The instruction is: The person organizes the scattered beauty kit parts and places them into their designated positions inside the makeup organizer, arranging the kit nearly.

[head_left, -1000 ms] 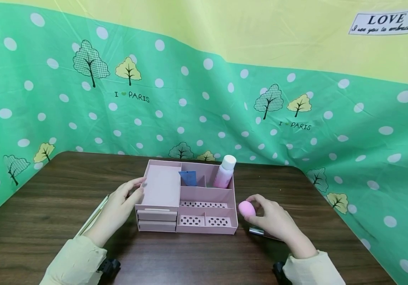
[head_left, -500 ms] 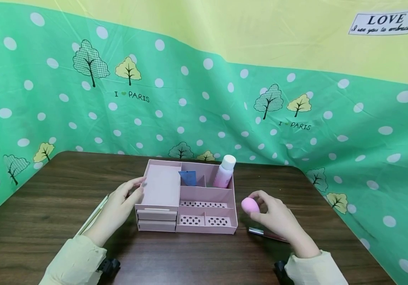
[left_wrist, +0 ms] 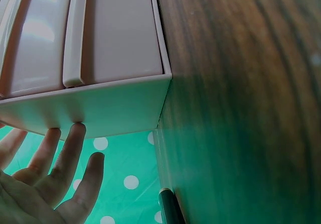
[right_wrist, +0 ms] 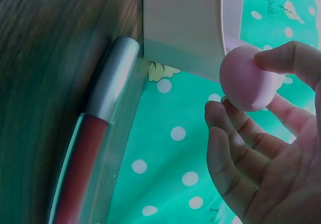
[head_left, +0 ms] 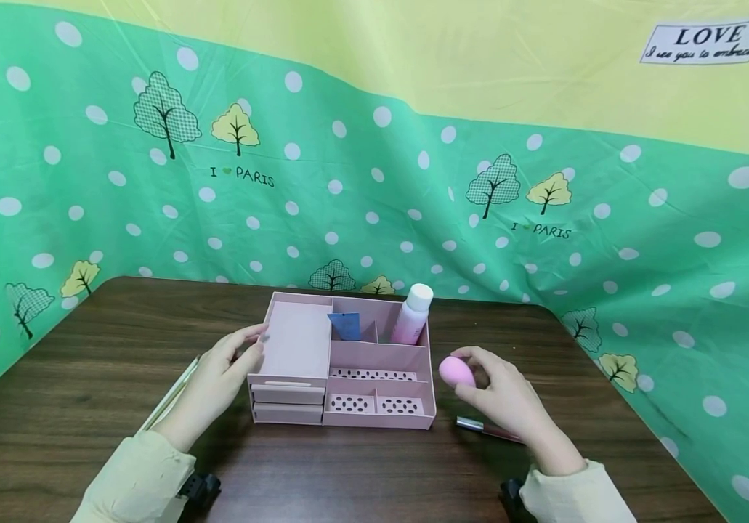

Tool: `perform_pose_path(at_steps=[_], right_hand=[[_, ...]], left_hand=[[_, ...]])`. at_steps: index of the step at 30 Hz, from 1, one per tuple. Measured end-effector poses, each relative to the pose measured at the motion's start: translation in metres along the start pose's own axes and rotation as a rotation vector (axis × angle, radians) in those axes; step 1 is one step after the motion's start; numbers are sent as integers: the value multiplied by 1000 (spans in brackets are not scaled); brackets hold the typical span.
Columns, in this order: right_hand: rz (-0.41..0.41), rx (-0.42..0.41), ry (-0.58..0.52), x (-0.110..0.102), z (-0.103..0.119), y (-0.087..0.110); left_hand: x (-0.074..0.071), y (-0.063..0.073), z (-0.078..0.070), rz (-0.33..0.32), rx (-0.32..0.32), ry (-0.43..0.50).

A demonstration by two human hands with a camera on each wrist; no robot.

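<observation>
A pink desk organizer (head_left: 381, 356) with two drawers at its left front stands mid-table. My left hand (head_left: 220, 374) touches its left side with outstretched fingertips; the left wrist view shows those fingers (left_wrist: 70, 153) against the side wall. To the right of the organizer, my right hand (head_left: 505, 392) pinches a pink egg-shaped makeup sponge (head_left: 456, 371) between thumb and fingers, above the table. In the right wrist view the sponge (right_wrist: 248, 78) sits at the thumb tip. Below that hand lies a lip gloss tube (head_left: 488, 429) with a silver cap and dark red body.
A pink bottle with a white cap (head_left: 412, 316) leans in the organizer's back right compartment. A blue packet (head_left: 346, 327) stands in the compartment beside it. Thin light sticks (head_left: 171, 396) lie on the table (head_left: 348, 479) by the left forearm. A green patterned cloth (head_left: 374, 189) hangs behind.
My right hand, pinching the sponge, shifted slightly right and away from the organizer, then a little back left and up. The left hand stays where it was.
</observation>
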State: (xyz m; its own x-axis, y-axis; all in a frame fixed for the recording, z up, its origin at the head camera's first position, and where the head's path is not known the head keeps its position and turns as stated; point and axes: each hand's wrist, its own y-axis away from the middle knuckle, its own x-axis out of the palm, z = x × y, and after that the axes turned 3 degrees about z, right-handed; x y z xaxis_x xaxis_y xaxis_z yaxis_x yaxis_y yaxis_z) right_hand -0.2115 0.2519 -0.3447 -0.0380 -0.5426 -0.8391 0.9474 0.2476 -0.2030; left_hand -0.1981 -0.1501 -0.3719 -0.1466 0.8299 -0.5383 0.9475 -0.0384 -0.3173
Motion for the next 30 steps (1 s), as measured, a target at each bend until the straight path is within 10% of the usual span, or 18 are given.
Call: perform_pose_path(at_steps=[30], right_hand=[[-118, -37, -80, 11, 36, 9]], left_hand=[[1, -1, 1, 12, -19, 4]])
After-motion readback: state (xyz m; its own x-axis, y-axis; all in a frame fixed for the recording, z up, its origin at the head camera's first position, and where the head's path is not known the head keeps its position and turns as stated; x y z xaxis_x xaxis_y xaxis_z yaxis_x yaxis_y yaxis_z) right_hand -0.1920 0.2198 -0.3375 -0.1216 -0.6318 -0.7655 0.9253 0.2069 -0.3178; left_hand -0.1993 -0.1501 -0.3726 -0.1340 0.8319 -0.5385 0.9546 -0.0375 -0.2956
